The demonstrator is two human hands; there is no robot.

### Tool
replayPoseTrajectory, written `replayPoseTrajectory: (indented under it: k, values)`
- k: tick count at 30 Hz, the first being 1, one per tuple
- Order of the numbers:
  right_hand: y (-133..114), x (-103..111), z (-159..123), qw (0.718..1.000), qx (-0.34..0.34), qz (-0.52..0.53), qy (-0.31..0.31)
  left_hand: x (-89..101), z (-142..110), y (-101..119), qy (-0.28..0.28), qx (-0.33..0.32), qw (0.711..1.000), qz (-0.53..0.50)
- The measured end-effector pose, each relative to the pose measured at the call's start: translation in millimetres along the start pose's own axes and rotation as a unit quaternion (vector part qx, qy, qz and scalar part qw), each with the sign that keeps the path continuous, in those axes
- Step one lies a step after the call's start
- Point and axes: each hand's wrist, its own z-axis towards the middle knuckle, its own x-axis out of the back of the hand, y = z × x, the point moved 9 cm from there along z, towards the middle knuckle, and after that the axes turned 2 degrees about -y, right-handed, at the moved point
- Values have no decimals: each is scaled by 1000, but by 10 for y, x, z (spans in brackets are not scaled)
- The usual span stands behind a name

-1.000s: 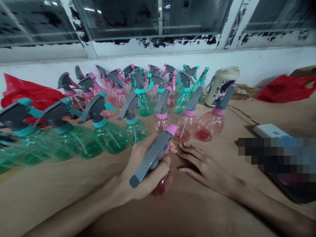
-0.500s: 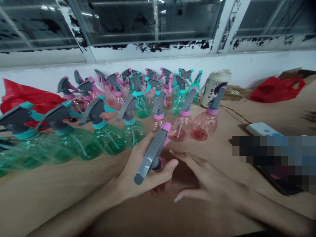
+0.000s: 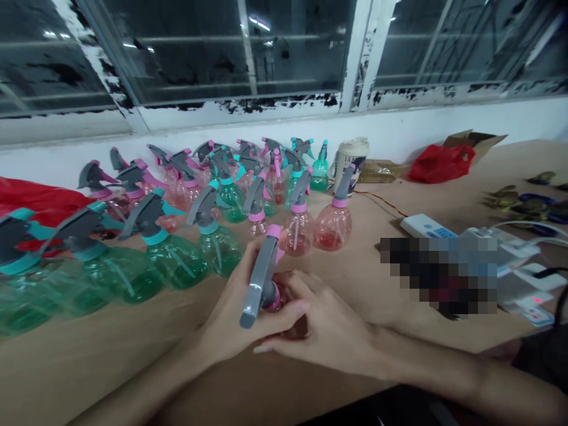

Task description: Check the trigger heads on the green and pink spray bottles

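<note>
Right before me stands a pink spray bottle (image 3: 261,275) with a grey trigger head, its pink nozzle pointing away from me. My left hand (image 3: 233,322) is wrapped round it just below the collar, thumb across the near side. From the right, my right hand (image 3: 331,322) curls its fingers and thumb round the bottle's body. Both hands hide most of the bottle. Beyond them, a row holds green spray bottles (image 3: 177,260) on the left and pink spray bottles (image 3: 333,228) on the right, with a little liquid showing inside.
More spray bottles crowd along the wall, near a paper cup (image 3: 350,157). Red plastic bags (image 3: 441,164) (image 3: 35,198) lie at both sides. A white power strip (image 3: 428,228) with cables and a blurred-out patch are to the right on the brown table (image 3: 368,284).
My right hand has moved left and closed round the pink spray bottle; before, it was open beside it. My left hand keeps its hold. The view has turned to the right.
</note>
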Motion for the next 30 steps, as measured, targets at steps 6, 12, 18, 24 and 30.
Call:
replayPoseTrajectory:
  k: [6,12,18,24,30]
  values:
    - [367,500,-351,996,-79,-36,18,-237,-21,-28,-58,10,998,13]
    - [866,1314,-605,976,-124,-106,146,-541,-126,-251,-112,82,988,68]
    - [1276,1745,-481,970,-96,-138,175,-635,-129,-370,-107,107,984,94]
    - [1669,1907,-339,966,-134,-123,184,-615,-161,-437,-101,102,984,104]
    - [1896,1879,-189,967,-131,-128,177,-614,-177,-543,-87,104,986,100]
